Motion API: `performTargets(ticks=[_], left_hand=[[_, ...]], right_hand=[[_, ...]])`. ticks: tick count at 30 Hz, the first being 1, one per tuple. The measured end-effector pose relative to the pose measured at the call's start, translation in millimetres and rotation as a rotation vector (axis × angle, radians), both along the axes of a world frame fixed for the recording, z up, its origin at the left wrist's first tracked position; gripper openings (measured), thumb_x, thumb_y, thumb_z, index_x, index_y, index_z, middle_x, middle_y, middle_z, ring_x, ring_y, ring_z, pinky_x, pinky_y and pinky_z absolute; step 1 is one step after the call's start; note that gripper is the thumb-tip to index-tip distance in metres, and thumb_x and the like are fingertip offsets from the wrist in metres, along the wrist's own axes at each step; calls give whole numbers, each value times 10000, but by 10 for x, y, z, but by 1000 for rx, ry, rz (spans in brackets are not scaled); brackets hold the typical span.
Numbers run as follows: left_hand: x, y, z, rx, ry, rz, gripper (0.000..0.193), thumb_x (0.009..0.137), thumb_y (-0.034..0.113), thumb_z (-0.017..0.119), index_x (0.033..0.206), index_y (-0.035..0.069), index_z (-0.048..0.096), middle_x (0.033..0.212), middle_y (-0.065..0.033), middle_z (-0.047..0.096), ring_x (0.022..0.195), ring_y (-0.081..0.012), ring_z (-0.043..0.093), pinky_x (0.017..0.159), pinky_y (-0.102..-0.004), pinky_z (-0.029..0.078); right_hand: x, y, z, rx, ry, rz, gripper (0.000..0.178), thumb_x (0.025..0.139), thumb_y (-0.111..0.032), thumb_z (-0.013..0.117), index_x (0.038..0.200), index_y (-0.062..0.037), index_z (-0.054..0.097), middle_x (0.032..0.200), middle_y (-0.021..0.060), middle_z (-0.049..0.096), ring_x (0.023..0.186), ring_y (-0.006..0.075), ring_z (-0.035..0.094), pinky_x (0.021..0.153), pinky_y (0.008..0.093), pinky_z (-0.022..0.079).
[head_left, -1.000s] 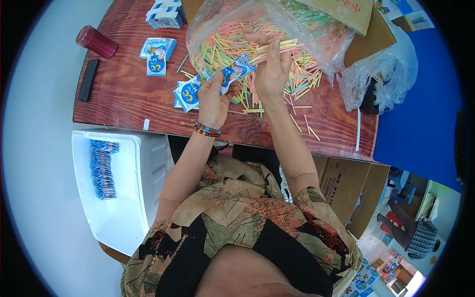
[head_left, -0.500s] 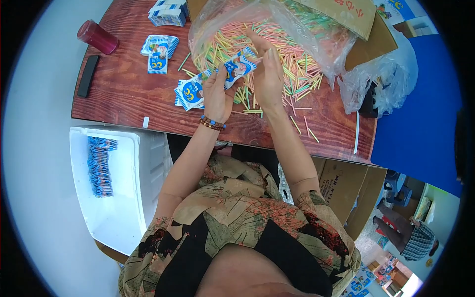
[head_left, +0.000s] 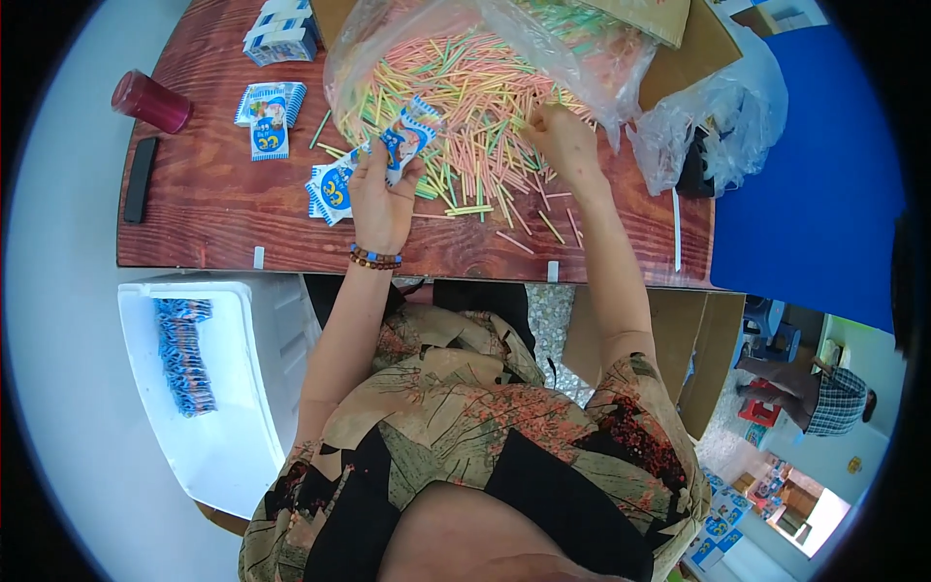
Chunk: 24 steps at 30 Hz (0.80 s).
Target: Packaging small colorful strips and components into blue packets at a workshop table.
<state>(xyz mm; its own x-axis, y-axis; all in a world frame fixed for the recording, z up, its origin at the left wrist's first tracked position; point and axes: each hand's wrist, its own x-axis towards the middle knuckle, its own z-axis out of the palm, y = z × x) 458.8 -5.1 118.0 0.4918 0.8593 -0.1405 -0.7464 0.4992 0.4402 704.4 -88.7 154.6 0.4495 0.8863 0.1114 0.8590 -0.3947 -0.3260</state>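
The left hand [head_left: 385,202] grips a blue-and-white packet [head_left: 409,139] between its fingers, while the right hand [head_left: 569,147] curls its fingers at the pastel sticks [head_left: 465,102], hold unclear, where squeezing too hard could snap some.

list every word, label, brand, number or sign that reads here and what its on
I don't copy printed words, but this is where print shows:
Held packet in the left hand: print too blurred.
Nearby packets beside that hand: large blue-backed lettering, small print unreadable.
Farther packets on the table: similar lettering.
Boxes at the top: too small.
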Motion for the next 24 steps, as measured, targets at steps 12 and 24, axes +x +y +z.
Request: performTargets(ticks=[12,24], left_hand=[[-33,-61,20,34,85,14,215,968,220,532,981,28,626,961,-66,670,840,-160,646,726,-327,558],[-62,-73,143,20,43,36,219,974,225,518,1013,37,623,985,-58,671,850,-152,646,735,-324,555]], right_hand=[[-190,105,369,279,663,-10,118,862,-111,635,793,-16,628,666,5,604,614,55,533,535,250,405],[-1225,343,498,702,878,220,57,836,-15,659,784,2,639,796,-10,590,738,34,516,661,198,409]])
